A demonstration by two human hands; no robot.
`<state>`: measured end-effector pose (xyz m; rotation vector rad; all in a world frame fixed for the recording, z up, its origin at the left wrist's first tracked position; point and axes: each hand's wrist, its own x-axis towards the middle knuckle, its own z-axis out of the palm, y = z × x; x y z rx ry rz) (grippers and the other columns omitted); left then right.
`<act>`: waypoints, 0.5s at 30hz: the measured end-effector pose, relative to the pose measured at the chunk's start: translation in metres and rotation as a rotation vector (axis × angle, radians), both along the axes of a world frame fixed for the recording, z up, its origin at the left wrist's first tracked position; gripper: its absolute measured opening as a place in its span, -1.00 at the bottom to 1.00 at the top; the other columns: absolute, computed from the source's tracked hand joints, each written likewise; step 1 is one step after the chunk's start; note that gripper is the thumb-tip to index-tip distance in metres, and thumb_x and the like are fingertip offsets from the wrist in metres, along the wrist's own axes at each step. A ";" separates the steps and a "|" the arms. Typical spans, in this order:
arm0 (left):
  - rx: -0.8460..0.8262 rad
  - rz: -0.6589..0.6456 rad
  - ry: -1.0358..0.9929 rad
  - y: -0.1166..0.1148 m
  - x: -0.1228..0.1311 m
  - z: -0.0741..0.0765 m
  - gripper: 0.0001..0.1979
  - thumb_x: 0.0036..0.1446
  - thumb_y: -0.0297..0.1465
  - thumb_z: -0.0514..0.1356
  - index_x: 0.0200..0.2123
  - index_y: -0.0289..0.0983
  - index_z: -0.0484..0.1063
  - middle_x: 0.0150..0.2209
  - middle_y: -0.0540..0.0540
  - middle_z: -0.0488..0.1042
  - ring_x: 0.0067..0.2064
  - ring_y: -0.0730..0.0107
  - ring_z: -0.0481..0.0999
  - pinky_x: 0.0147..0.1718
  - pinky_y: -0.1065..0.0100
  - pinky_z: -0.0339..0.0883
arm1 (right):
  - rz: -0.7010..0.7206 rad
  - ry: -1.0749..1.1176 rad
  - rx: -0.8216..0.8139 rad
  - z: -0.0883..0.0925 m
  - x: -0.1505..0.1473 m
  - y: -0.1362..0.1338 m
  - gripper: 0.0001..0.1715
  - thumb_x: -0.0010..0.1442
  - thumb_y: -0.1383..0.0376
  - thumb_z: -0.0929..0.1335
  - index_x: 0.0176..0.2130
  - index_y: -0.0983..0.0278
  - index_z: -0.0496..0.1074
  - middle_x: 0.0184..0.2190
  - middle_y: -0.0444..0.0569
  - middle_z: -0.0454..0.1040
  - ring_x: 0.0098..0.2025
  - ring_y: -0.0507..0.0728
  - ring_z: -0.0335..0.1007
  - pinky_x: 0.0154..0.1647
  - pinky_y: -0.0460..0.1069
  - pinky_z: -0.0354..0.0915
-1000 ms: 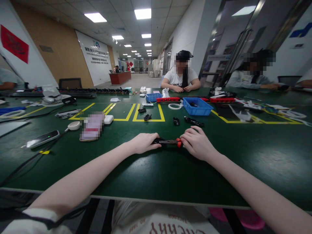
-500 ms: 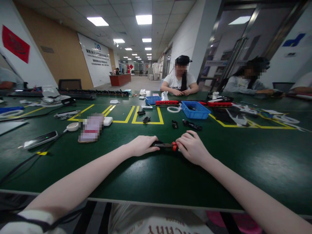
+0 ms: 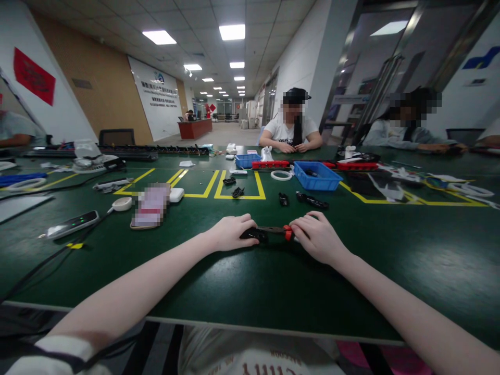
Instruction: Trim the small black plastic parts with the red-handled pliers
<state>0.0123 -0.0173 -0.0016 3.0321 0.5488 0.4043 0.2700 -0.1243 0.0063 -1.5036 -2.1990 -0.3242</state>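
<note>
My right hand [image 3: 318,237] is closed around the handles of red-handled needle-nose pliers [image 3: 288,233], whose long metal jaws point left. In my left hand [image 3: 234,232] a small black plastic part [image 3: 255,235] is pinched between thumb and fingers. The plier tips lie at the upper edge of that part; whether they grip it cannot be made out. Both hands are low over the green table [image 3: 242,297]. Beyond my right hand lie a black part [image 3: 283,199] and a longer black piece [image 3: 311,200].
Small black parts [image 3: 237,192] lie within a yellow-taped rectangle. Behind stand a blue bin [image 3: 317,177], a white tape ring [image 3: 281,175] and red strips [image 3: 270,164]. A phone [image 3: 150,205], a white case [image 3: 176,195] and a cabled device [image 3: 72,225] lie leftward. A person [image 3: 291,125] sits opposite.
The pliers' jaws have shifted slightly relative to the black part, and more of that part shows below them. Both hands keep their holds. The whole view has moved a little.
</note>
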 end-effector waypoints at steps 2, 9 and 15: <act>0.020 -0.002 -0.009 0.001 0.000 -0.001 -0.61 0.24 -0.06 0.11 -0.07 -0.23 0.37 -0.16 -0.07 0.43 -0.28 0.31 0.50 -0.34 0.33 0.28 | 0.000 0.003 -0.015 0.000 0.000 0.000 -0.62 0.36 0.24 0.14 -0.26 0.27 0.46 -0.34 -0.02 0.55 -0.29 0.11 0.42 0.03 0.15 0.13; 0.214 -0.040 -0.190 -0.002 0.002 -0.003 -0.61 0.22 -0.07 0.14 -0.09 -0.25 0.41 -0.20 -0.08 0.47 -0.11 0.23 0.45 0.02 0.14 0.14 | 0.001 0.011 -0.062 0.000 -0.002 0.001 -0.58 0.37 0.21 0.12 -0.27 0.26 0.47 -0.35 -0.01 0.55 -0.30 0.12 0.40 0.02 0.16 0.13; 0.338 -0.076 -0.286 -0.004 0.005 -0.007 -0.73 0.30 -0.18 0.08 -0.24 -0.24 0.45 -0.31 -0.02 0.49 -0.22 0.34 0.43 -0.02 0.21 0.13 | 0.006 0.055 -0.113 -0.001 -0.004 0.001 -0.58 0.37 0.19 0.12 -0.25 0.25 0.46 -0.32 -0.02 0.55 -0.27 0.12 0.40 0.03 0.17 0.13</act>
